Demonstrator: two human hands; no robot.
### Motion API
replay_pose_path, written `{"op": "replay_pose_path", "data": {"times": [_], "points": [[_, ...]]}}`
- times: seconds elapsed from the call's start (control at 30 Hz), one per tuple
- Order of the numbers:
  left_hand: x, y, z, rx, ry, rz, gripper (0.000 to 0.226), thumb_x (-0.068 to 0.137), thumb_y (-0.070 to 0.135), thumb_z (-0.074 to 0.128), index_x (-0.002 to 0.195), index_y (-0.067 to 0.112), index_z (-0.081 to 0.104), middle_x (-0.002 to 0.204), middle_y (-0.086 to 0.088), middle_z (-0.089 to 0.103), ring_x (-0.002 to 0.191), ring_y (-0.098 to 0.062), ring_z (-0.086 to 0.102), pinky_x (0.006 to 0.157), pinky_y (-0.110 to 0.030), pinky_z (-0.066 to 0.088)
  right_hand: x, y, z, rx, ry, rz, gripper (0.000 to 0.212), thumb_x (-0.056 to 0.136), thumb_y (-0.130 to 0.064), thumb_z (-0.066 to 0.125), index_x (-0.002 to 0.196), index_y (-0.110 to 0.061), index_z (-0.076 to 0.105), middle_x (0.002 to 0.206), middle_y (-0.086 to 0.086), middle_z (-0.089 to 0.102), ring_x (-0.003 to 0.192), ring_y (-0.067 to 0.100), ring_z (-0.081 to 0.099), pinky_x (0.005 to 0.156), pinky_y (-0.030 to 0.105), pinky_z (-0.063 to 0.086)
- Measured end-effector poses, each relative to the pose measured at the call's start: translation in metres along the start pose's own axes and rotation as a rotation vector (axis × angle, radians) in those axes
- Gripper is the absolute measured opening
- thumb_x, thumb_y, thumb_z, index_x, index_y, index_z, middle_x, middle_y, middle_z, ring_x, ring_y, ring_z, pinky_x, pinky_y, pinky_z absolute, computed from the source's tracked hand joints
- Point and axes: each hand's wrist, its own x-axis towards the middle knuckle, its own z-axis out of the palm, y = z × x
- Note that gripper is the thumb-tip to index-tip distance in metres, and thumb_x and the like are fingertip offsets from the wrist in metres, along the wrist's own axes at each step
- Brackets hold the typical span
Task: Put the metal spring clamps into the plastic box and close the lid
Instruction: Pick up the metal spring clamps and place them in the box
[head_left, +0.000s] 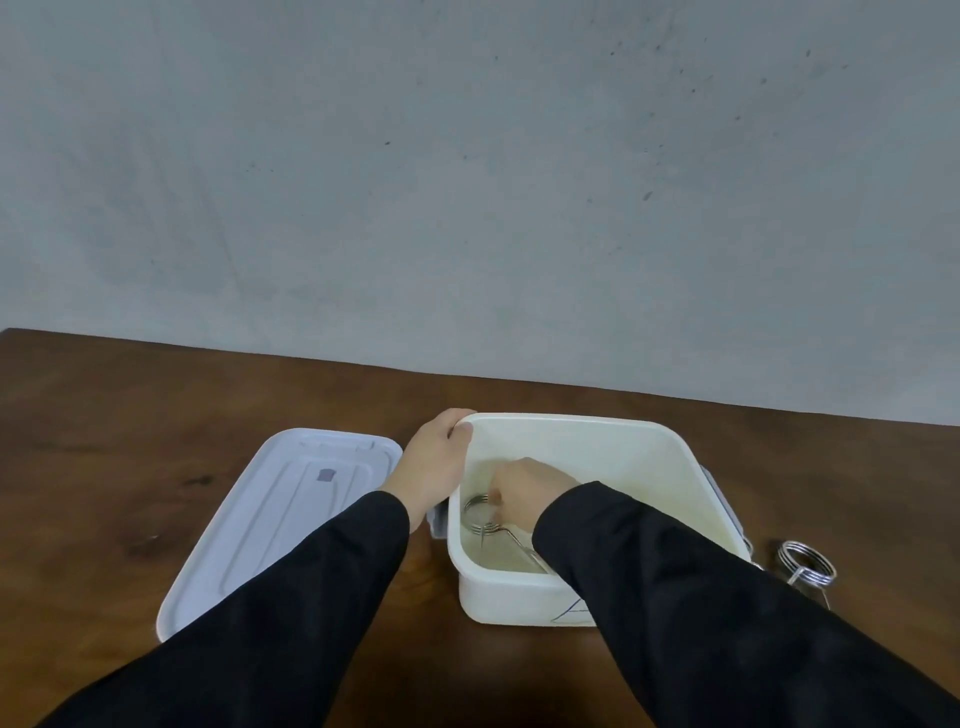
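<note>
Fingers (496, 493) of right hand (524, 488) are pinched on a metal spring clamp (480, 517) down inside the white plastic box (571, 431), near its left wall. Left hand (434, 462) grips box's far-left corner, fingers curled over rim. Lid (280, 514) lies off, left of box, on wooden table (156, 415). 2nd clamp (808, 564) sits on table just right of box.

Soft, even, dimmish light — faint shadows, mild wide-angle bending at edges, slightly soft focus.

Shiny metal, smooth plastic, dark wood
The clamps (808, 564) are shiny wire; box (519, 597) and lid (270, 519) smooth plastic; table (130, 415) glossy wood.
</note>
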Motion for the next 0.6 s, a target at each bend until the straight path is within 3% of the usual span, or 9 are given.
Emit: {"op": "replay_pose_path", "data": {"times": [0.1,0.17,0.23,0.27,0.37,0.5,0.6], "points": [[0.002,0.002,-0.001,-0.010,0.029,0.004,0.034,0.103,0.025,0.039,0.128,0.024,0.063,0.121,0.002,0.066,0.109,-0.018,0.061,0.087,-0.034,0.052,-0.025,0.022,-0.034,0.122,0.269,-0.116,0.030,0.092,-0.031,0.054,0.075,-0.012,0.068,0.070,0.008,0.067,0.069,0.031,0.064,0.068,0.036,0.055],[0.001,0.003,0.001,-0.019,0.042,-0.002,0.032,0.103,0.025,0.041,0.125,0.024,0.064,0.117,0.003,0.067,0.103,-0.013,0.062,0.074,-0.026,0.049,-0.042,0.051,-0.065,0.192,0.504,-0.095,0.042,0.095,-0.037,0.051,0.059,-0.016,0.053,0.054,0.002,0.052,0.055,0.027,0.050,0.055,0.035,0.045],[0.000,0.004,0.003,-0.025,0.049,-0.001,0.031,0.102,0.025,0.042,0.123,0.024,0.065,0.116,0.004,0.068,0.101,-0.012,0.061,0.070,-0.024,0.046,-0.062,0.096,-0.092,0.296,0.639,-0.007,0.044,0.096,-0.038,0.052,0.058,-0.017,0.048,0.053,-0.002,0.042,0.052,0.022,0.040,0.051,0.032,0.035],[0.000,0.004,0.004,-0.029,0.052,0.001,0.031,0.102,0.024,0.042,0.122,0.024,0.066,0.116,0.004,0.067,0.101,-0.013,0.061,0.070,-0.024,0.046,-0.071,0.123,-0.102,0.316,0.661,0.058,0.041,0.097,-0.037,0.053,0.063,-0.013,0.052,0.056,-0.001,0.046,0.054,0.022,0.043,0.052,0.032,0.036],[-0.002,0.007,0.005,-0.059,0.056,0.001,0.031,0.102,0.021,0.042,0.120,0.023,0.067,0.114,0.006,0.067,0.103,-0.015,0.061,0.070,-0.025,0.046,-0.094,0.208,-0.100,0.174,0.472,0.368,0.031,0.098,-0.037,0.055,0.094,-0.009,0.067,0.086,0.003,0.066,0.084,0.027,0.064,0.074,0.033,0.048],[-0.005,0.008,0.007,-0.071,0.059,-0.003,0.030,0.102,0.023,0.042,0.119,0.025,0.067,0.112,0.009,0.067,0.099,-0.009,0.060,0.069,-0.025,0.045,-0.115,0.284,-0.054,0.021,0.102,0.660,0.049,0.098,-0.040,0.056,0.130,-0.003,0.059,0.128,0.012,0.065,0.118,0.025,0.062,0.099,0.033,0.049],[-0.006,0.009,0.008,-0.088,0.065,-0.009,0.028,0.102,0.023,0.044,0.117,0.024,0.068,0.111,0.010,0.067,0.095,-0.007,0.060,0.067,-0.024,0.044,-0.118,0.302,-0.030,0.004,0.015,0.733,0.056,0.097,-0.047,0.055,0.132,-0.003,0.058,0.128,0.010,0.065,0.118,0.024,0.062,0.098,0.031,0.049]]}}
